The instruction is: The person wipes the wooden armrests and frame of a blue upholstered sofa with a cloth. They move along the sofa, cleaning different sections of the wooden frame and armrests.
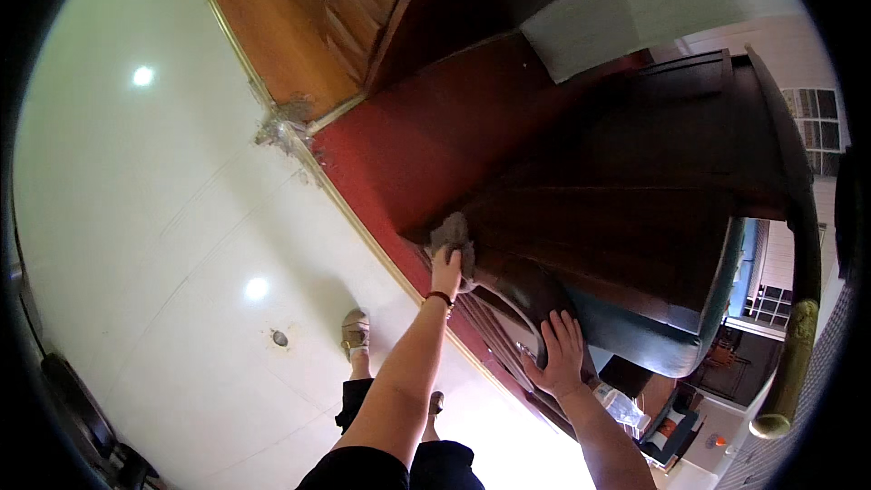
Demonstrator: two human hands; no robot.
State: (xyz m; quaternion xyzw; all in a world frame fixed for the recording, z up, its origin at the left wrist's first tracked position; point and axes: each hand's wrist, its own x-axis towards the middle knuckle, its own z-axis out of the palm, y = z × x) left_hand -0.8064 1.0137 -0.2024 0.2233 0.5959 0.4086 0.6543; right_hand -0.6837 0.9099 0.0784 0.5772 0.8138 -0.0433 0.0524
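My left hand (447, 272), with a bracelet on its wrist, grips a grey-brown cloth (452, 235). The cloth lies against the lower end of a dark wooden piece of furniture (612, 231), close to the red floor. My right hand (559, 354) rests with spread fingers on a curved, dark, armrest-like part (524, 286) of that furniture and holds nothing. Right beside this hand is a dark teal padded cushion (633, 333). Shadow hides much of the furniture's surface.
A gold-coloured strip (367, 238) divides the glossy white floor (190, 218) from the red floor (381, 156). The strip's corner (286, 126) looks damaged. A small round hole (279, 338) marks the white floor. Brown furniture (367, 0) stands above; a yellowish pole (793, 367) is at right.
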